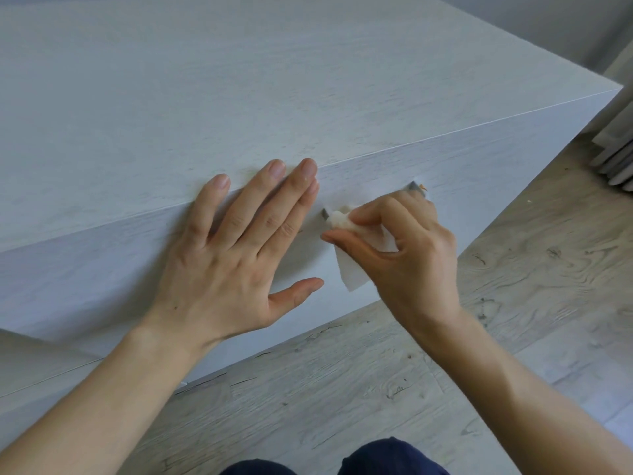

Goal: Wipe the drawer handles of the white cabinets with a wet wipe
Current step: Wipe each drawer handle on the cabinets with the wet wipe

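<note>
Pale wood-grain flooring (513, 269) fills the lower and right parts of the frame, with grey curtain folds (616, 156) at the right edge and a plain wall (548, 15) in the upper right corner. Most of the picture, from the upper left down past the centre, is taken by the white cabinet (205, 97), seen from above: its broad top runs to a front edge that crosses the frame diagonally, and below that edge lies the drawer front (85, 269). Two bare forearms come in from the bottom corners. At the bottom centre dark blue clothing (376, 457) shows over the knees. The left hand (236, 255) lies flat on the drawer front at the centre, fingers spread and released, fingertips reaching over the top edge, thumb held out to the right. The right hand (404, 248), just right of centre, pinches the wet wipe (352, 265) between thumb and fingers; one bunched end is pressed against the drawer handle (416, 186), and the loose end hangs down below the fingers. Of the metal handle only the two ends show, one at the wipe's left tip and one above the knuckles; the rest is hidden behind the hand.
</note>
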The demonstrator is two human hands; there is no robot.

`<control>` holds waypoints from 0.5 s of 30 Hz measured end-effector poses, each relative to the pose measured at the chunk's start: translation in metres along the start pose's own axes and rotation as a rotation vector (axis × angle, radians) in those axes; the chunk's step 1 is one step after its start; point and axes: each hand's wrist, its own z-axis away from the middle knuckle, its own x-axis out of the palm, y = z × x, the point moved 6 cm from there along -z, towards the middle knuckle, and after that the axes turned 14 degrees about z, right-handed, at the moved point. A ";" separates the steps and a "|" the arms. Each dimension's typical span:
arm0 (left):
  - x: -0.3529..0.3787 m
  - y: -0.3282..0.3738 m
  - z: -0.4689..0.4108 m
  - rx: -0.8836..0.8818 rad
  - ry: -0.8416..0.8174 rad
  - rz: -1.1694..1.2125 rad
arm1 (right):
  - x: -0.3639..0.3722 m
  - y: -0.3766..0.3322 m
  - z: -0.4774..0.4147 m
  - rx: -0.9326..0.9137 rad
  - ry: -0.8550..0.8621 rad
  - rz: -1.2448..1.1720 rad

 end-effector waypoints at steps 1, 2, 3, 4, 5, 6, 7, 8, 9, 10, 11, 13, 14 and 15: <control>0.000 0.000 0.000 -0.001 0.001 -0.004 | 0.002 -0.003 0.000 -0.017 0.013 0.008; 0.001 0.000 0.000 -0.001 0.004 -0.008 | 0.003 -0.003 0.001 -0.039 0.022 0.012; 0.000 0.000 0.000 -0.001 0.005 -0.009 | 0.002 -0.001 0.001 -0.064 0.030 0.011; 0.000 0.000 0.000 -0.002 0.007 -0.005 | -0.001 0.003 0.002 -0.085 0.042 0.006; 0.000 -0.001 0.000 -0.003 0.007 -0.001 | -0.004 0.007 0.003 -0.102 0.057 0.001; 0.000 -0.001 -0.001 -0.003 0.004 0.004 | -0.006 0.008 0.004 -0.118 0.075 -0.002; -0.001 -0.001 -0.001 -0.002 0.001 0.008 | -0.005 0.007 0.005 -0.137 0.093 0.001; -0.001 -0.001 -0.001 -0.001 0.000 0.009 | -0.004 0.004 0.007 -0.164 0.111 0.007; -0.001 0.000 -0.001 -0.001 -0.001 0.008 | -0.001 0.000 0.009 -0.195 0.126 0.010; 0.000 0.000 0.000 -0.001 -0.003 0.006 | 0.000 -0.001 0.010 -0.220 0.135 0.011; 0.000 0.000 0.000 -0.001 -0.004 0.006 | -0.001 0.002 0.011 -0.235 0.138 0.015; -0.001 -0.001 0.000 -0.006 -0.008 0.012 | -0.008 0.011 0.012 -0.239 0.140 0.034; -0.001 -0.001 -0.001 -0.009 -0.012 0.017 | -0.010 0.014 0.012 -0.233 0.144 0.044; -0.001 -0.001 -0.001 -0.011 -0.016 0.021 | -0.010 0.015 0.013 -0.224 0.149 0.048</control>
